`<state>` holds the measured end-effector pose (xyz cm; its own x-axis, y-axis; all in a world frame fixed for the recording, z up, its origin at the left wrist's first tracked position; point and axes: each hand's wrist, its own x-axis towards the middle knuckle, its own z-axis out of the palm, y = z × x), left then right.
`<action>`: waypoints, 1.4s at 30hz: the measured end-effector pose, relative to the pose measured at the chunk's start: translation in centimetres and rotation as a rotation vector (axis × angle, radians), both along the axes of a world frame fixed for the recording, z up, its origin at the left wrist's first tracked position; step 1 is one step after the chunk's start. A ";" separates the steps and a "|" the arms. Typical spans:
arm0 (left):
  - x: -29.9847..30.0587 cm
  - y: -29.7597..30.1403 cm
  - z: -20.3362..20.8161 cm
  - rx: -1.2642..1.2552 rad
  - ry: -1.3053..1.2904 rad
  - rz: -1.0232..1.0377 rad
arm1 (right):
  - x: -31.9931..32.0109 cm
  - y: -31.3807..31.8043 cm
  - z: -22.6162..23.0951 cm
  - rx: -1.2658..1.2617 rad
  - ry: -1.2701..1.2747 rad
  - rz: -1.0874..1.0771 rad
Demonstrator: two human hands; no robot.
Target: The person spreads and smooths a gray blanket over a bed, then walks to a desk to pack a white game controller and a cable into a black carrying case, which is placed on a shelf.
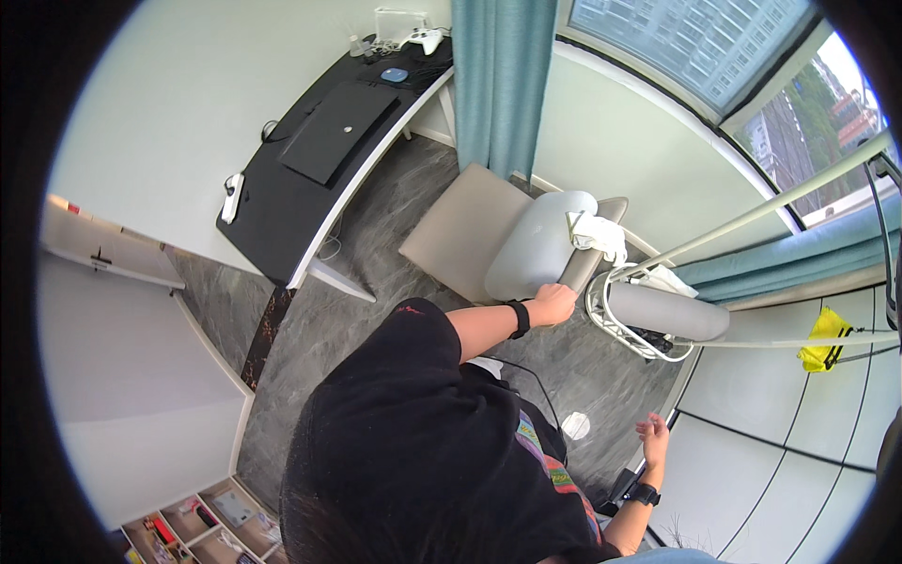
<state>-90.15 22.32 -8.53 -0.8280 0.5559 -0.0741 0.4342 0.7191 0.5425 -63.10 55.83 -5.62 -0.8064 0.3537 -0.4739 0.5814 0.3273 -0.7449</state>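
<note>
I saw the left hand [552,305] closed on the back of the beige chair [460,226], which stood off the long front edge of the desk [272,221]; the right hand [655,440] hung empty, loosely spread.

Hands [552,305]: two. Black wristbands [519,320]: two. Chair [460,226]: one. Teal curtains [503,85]: two. Left side: desk [256,224], one; white game controller [426,39], one; white power strip [231,201], one. Right side: wire basket [594,317], one; yellow pouch [823,340], one.

Taupe chair [460,230], upright on grey floor [301,367].
</note>
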 end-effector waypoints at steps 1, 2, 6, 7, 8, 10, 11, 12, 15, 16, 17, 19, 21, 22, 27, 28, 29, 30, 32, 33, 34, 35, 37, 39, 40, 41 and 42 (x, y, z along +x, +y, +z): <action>-0.1 -0.1 0.3 0.030 -0.018 0.009 | -0.6 0.3 0.0 -0.011 0.041 0.032; -0.1 -0.2 0.7 0.055 -0.051 0.016 | -1.2 0.7 -0.1 -0.011 0.059 0.048; 0.8 -3.4 3.4 0.372 -0.419 0.238 | -3.9 0.6 -0.8 0.004 0.076 0.193; 1.3 -4.6 4.4 0.502 -0.512 0.348 | -5.1 0.3 -0.9 0.002 0.115 0.282; 2.1 -6.5 5.2 0.629 -0.537 0.408 | -6.0 -0.3 -1.0 0.004 0.123 0.347; 4.7 -11.1 6.7 0.754 -0.535 0.516 | -7.8 -1.7 -0.4 -0.030 0.124 0.455; 6.3 -13.4 7.6 0.759 -0.518 0.568 | -8.9 -3.0 0.2 -0.071 0.121 0.502; 9.2 -15.9 7.7 0.667 -0.443 0.600 | -8.8 -4.7 0.3 -0.110 0.123 0.548; 14.6 -21.6 9.7 0.520 -0.352 0.772 | -11.6 -9.8 3.5 -0.128 0.089 0.713; 16.1 -23.0 10.1 0.508 -0.336 0.826 | -12.5 -11.7 4.6 -0.124 0.116 0.788; 17.4 -24.4 10.5 0.506 -0.318 0.870 | -13.3 -13.6 5.7 -0.149 0.145 0.860; 20.6 -26.5 10.7 0.543 -0.302 0.940 | -13.7 -17.5 7.1 -0.211 0.181 0.966; 22.5 -28.9 11.3 0.620 -0.314 0.999 | -14.4 -21.8 8.4 -0.260 0.178 1.013; 23.3 -30.0 11.7 0.647 -0.287 1.016 | -15.2 -23.6 9.3 -0.240 0.174 1.087; 26.2 -37.7 12.8 0.819 -0.203 1.083 | -18.2 -34.0 12.3 -0.157 0.269 1.278; 26.5 -39.7 12.9 0.845 -0.179 1.098 | -19.0 -36.1 12.7 -0.125 0.269 1.290; 26.6 -41.4 13.0 0.868 -0.160 1.114 | -19.8 -38.1 13.0 -0.158 0.281 1.310; 26.6 -43.2 12.9 0.892 -0.174 1.142 | -20.3 -40.2 13.0 -0.161 0.322 1.313; 26.6 -46.7 12.5 0.881 -0.170 1.177 | -21.0 -44.5 12.6 -0.158 0.321 1.271; 26.5 -48.3 12.2 0.870 -0.177 1.207 | -21.3 -46.3 12.4 -0.154 0.287 1.237; 26.4 -49.8 12.0 0.905 -0.197 1.226 | -21.6 -48.1 12.3 -0.143 0.281 1.245; 26.3 -51.0 11.8 0.929 -0.196 1.219 | -22.1 -49.6 12.4 -0.147 0.305 1.294; 26.1 -53.3 11.3 0.940 -0.227 1.239 | -23.0 -52.4 12.6 -0.150 0.273 1.336; 25.8 -55.5 11.1 0.911 -0.237 1.226 | -23.9 -54.9 13.0 -0.119 0.308 1.351; 25.8 -56.4 10.8 0.893 -0.243 1.218 | -24.2 -56.0 13.1 -0.130 0.310 1.351; 25.6 -57.3 10.6 0.905 -0.247 1.224 | -24.5 -57.1 13.3 -0.105 0.309 1.347; 25.6 -58.1 10.4 0.918 -0.247 1.231 | -24.9 -58.0 13.5 -0.101 0.306 1.347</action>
<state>-64.57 -35.80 1.89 -0.8103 -0.5036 -0.2998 -0.3164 -0.0547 0.9470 -87.98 -2.22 7.85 -0.5706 -0.7979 -0.1944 -0.3261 0.4374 -0.8381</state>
